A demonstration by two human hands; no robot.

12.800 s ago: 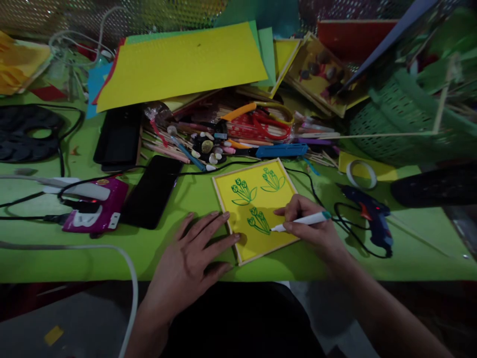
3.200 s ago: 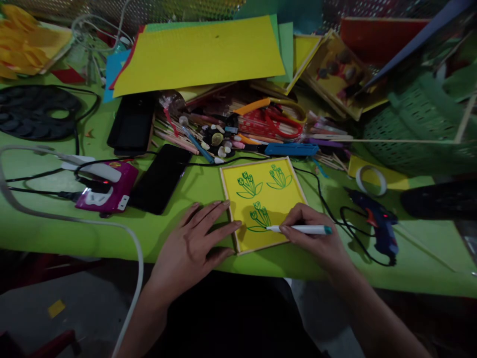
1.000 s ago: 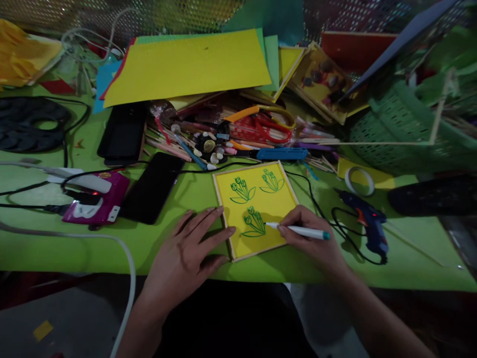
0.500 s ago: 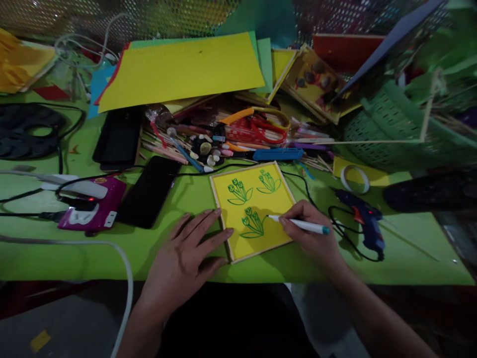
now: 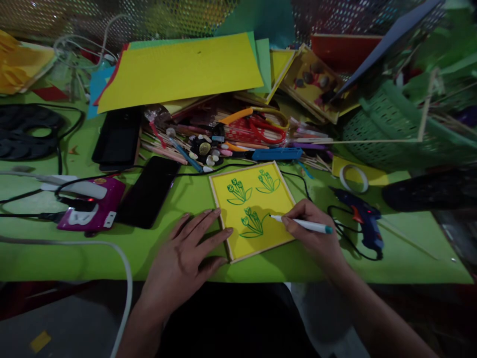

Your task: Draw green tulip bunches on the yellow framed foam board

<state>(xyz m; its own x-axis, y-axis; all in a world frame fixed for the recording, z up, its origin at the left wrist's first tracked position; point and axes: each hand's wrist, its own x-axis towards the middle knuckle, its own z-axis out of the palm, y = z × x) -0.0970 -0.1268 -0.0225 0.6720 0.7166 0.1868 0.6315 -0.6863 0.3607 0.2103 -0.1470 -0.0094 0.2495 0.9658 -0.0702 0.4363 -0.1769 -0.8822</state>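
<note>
A yellow card panel point(image 5: 276, 199) with a thin wooden stick frame lies tilted on the green table. On it are three green tulip drawings; the lowest drawing point(image 5: 252, 223) has a leaf line running out to its right. My right hand point(image 5: 316, 236) pinches a white marker point(image 5: 309, 224) with a teal end, its dark tip at the end of that leaf line. My left hand point(image 5: 186, 248) lies flat with fingers spread, fingertips touching the left edge of the frame.
A glue gun point(image 5: 367, 223) and tape roll point(image 5: 354, 179) lie to the right, near a green basket point(image 5: 387, 124). Left are a black phone point(image 5: 149, 191) and purple power strip point(image 5: 112, 199). Behind lie scissors point(image 5: 268, 134), a blue cutter point(image 5: 278, 154) and yellow sheets point(image 5: 182, 72).
My right hand has shifted the marker tip slightly up and to the right, and the leaf line is a little longer. My left hand stays put.
</note>
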